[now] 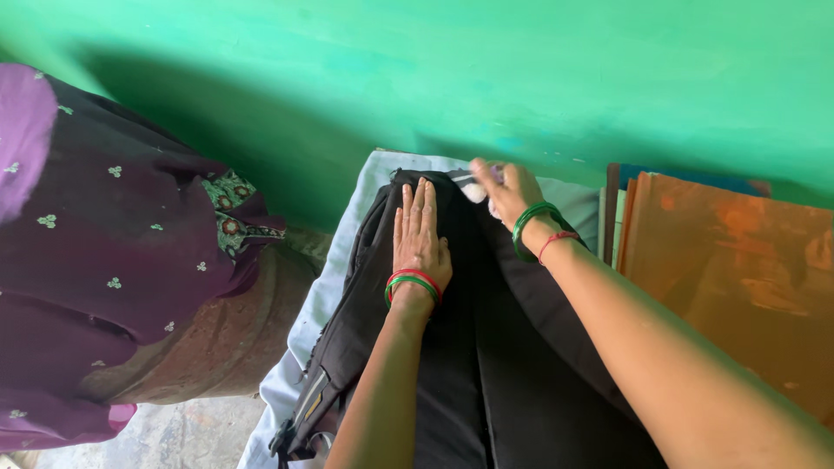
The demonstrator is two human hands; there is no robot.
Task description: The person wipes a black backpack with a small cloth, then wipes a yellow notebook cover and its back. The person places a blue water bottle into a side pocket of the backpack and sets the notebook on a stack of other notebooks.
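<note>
A black garment (512,373) lies folded lengthwise on a pale blue padded board (334,278). My left hand (419,233) rests flat on the garment near its far end, fingers together and pointing away from me, with red and green bangles at the wrist. My right hand (506,193) is at the garment's far edge, fingers closed around a small white object (474,189); I cannot tell what it is. That wrist carries a green bangle and a red thread.
A heap of purple and dark maroon embroidered cloth (95,243) lies over a brown rounded drum (234,339) on the left. Orange boards (738,278) lean at the right. A green wall (521,78) stands close behind the board.
</note>
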